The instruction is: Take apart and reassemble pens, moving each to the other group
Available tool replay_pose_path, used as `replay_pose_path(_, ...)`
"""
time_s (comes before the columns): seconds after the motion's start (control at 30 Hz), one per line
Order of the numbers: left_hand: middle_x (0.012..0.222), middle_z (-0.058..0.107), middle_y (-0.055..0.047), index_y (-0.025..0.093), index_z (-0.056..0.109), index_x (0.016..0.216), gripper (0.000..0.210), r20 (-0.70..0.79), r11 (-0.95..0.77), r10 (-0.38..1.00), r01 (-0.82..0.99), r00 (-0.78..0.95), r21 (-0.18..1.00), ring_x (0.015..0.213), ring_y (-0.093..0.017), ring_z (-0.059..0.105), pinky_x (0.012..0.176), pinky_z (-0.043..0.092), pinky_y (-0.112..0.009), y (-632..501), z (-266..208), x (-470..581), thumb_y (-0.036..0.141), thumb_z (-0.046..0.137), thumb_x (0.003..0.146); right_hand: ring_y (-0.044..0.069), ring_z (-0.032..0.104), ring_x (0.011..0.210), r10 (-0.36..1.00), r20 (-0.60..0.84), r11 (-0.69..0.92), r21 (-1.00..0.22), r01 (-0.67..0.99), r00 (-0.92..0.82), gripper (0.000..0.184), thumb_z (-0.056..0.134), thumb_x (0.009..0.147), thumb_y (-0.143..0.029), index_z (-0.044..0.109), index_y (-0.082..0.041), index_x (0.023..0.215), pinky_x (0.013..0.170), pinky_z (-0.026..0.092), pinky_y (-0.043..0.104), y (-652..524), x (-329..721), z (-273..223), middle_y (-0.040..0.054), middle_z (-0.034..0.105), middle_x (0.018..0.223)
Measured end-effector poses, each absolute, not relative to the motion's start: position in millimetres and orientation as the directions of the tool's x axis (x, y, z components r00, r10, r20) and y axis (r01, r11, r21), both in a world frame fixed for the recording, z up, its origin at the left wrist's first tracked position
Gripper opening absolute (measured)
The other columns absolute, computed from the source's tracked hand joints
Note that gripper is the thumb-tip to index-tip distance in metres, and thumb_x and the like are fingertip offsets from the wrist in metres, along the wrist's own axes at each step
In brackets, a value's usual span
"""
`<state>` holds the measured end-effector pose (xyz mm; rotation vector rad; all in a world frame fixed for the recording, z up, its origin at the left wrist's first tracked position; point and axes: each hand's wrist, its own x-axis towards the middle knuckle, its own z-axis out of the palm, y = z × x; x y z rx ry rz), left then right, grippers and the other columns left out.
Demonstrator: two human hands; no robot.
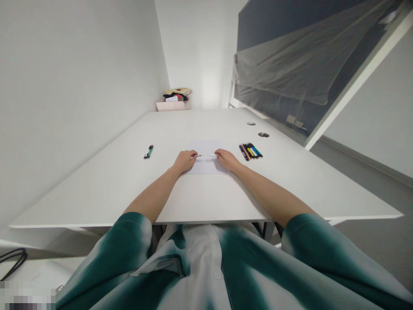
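A sheet of white paper (206, 168) lies flat on the table in front of me. Above it, my left hand (185, 161) and my right hand (226, 159) face each other with fingers pinched. Between them runs a thin white pen (211, 154) with a dark part near the left fingers. The right fingers grip its white end and the left fingers pinch the dark end. Whether this is one piece or a cap and a body held apart is too small to tell. Both wrists rest near the paper's side edges.
A row of several coloured pens (251, 151) lies right of the paper. A few black-and-green pens (149, 152) lie to the left. Two round metal table inserts (263, 135) sit back right. A pink box (171, 105) of cloth-like items stands at the far end, by the wall.
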<state>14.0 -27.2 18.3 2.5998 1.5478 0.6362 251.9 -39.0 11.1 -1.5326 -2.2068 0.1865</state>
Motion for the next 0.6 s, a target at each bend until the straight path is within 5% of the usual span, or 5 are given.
replay_pose_path(0.6, 0.108, 0.075, -0.008, 0.018, 0.068, 0.113, 0.029, 0.326, -0.571, 0.804, 0.798, 0.497, 0.192, 0.101, -0.022, 0.068, 0.097, 0.049, -0.035, -32.0, 17.8, 23.5, 0.029, 0.05, 0.093, 0.021, 0.064, 0.096, 0.899, 0.27, 0.42, -0.3, 0.857, -0.346, 0.029, 0.053, 0.092, -0.018, 0.062, -0.016, 0.12, 0.084, 0.044, 0.029, -45.8, 245.0, 11.9, 0.0111, 0.072, 0.107)
